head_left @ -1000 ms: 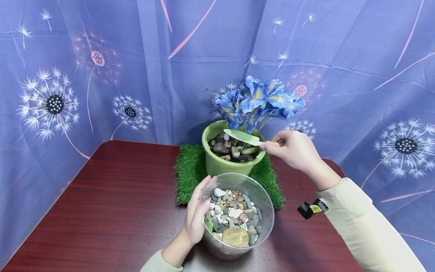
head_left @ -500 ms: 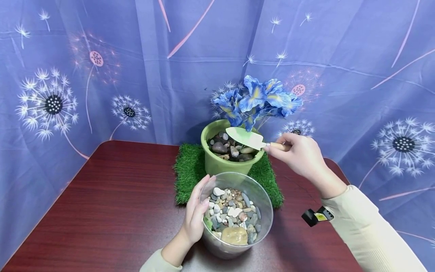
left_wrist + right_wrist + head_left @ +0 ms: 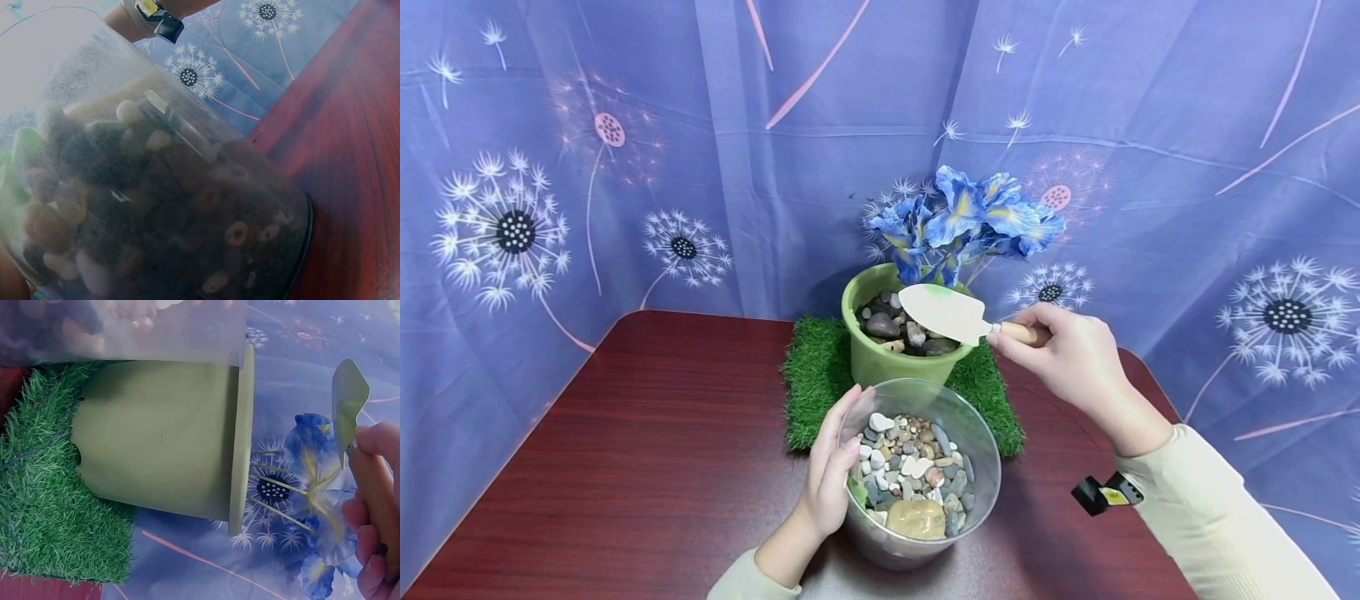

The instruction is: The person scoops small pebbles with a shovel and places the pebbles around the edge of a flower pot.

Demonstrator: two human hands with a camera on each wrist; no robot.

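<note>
My right hand [image 3: 1071,350] grips the wooden handle of a pale green hand trowel [image 3: 942,310]. Its blade is raised over the right side of a green flowerpot [image 3: 898,365], with no stones showing on it. In the pot are dark and mottled stones [image 3: 882,324] and blue artificial irises [image 3: 958,212]. The right wrist view shows the trowel [image 3: 349,403] beside the flowers. At the near side of the pot stands a clear plastic container [image 3: 988,492] of mixed pebbles, one large tan stone [image 3: 916,519] among them. My left hand [image 3: 829,483] holds the container by its left side.
The pot stands on a square of artificial grass [image 3: 816,392] on a dark red wooden table [image 3: 625,467]. A bit of green [image 3: 857,492] shows inside the container's left wall. Behind hangs a blue dandelion-print curtain [image 3: 820,192].
My right hand has drawn the trowel slightly right and down, and its blade has turned to show more of its flat face. The left hand keeps its hold on the container.
</note>
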